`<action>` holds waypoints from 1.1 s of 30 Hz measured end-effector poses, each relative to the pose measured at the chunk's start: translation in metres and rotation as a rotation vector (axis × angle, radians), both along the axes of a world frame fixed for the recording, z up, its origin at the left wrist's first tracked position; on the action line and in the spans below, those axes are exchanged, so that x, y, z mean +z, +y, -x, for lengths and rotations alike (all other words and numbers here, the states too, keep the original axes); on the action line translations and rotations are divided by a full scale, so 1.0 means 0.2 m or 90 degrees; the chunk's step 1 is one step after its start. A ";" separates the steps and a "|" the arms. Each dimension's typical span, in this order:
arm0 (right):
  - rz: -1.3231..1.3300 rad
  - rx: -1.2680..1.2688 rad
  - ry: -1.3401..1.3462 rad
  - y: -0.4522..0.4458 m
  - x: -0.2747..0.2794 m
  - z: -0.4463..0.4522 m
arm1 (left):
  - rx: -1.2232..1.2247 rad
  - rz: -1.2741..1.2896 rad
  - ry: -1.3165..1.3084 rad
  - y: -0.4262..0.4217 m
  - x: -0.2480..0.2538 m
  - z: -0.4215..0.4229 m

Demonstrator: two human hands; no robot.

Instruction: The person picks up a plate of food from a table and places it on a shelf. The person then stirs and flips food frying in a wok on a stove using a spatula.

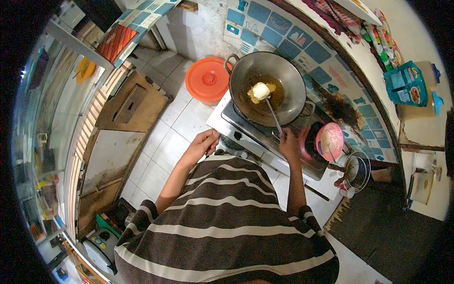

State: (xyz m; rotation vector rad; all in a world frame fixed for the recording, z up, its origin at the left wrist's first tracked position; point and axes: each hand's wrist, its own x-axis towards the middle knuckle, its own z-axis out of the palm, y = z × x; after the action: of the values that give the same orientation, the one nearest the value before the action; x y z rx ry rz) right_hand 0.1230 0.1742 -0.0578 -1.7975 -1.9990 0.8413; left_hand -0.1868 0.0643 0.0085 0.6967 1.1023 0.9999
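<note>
My right hand (pixel 287 143) grips the long metal handle of a ladle (pixel 273 112), which reaches into a wok (pixel 294 78) on the stove. A pale, creamy lump of batter (pixel 260 90) covers the ladle's head, so the head's exact shape is hidden. Yellow fried bits (pixel 256 98) lie around it in brownish oil (pixel 279 97). My left hand (pixel 206 143) hovers by the stove's front left corner, fingers curled together, with nothing visible in them. To the right of my right hand sits a pink bowl (pixel 338 137) with pale batter and a utensil in it.
An orange lidded bucket (pixel 194 81) stands left of the stove (pixel 246 124). Right of the stove is a wire strainer (pixel 358 171). A teal pouch (pixel 404 84) is on the right-hand ledge. Along the left stand a wooden cabinet (pixel 125 106) and a glass case (pixel 52 104).
</note>
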 end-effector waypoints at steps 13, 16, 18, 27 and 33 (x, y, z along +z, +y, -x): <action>-0.047 -0.056 0.007 0.04 0.02 -0.06 | -0.011 0.008 -0.003 -0.01 0.02 0.00; -0.088 -0.034 -0.003 0.06 -0.03 -0.09 | -0.008 0.008 -0.006 -0.01 0.04 0.00; -0.113 -0.025 -0.041 0.08 -0.03 -0.08 | -0.004 0.016 0.005 -0.02 0.04 0.01; 0.040 -0.042 -0.044 0.23 -0.07 -0.06 | 0.015 0.032 0.013 -0.04 0.06 -0.05; 0.052 -0.031 -0.050 0.30 0.00 0.01 | 0.091 0.072 0.000 -0.08 0.16 -0.15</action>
State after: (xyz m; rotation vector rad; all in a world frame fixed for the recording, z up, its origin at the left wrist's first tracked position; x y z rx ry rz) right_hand 0.1200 0.2351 -0.0574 -1.9451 -1.9858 0.8609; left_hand -0.1572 0.0484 0.0396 0.5316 1.2119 1.0495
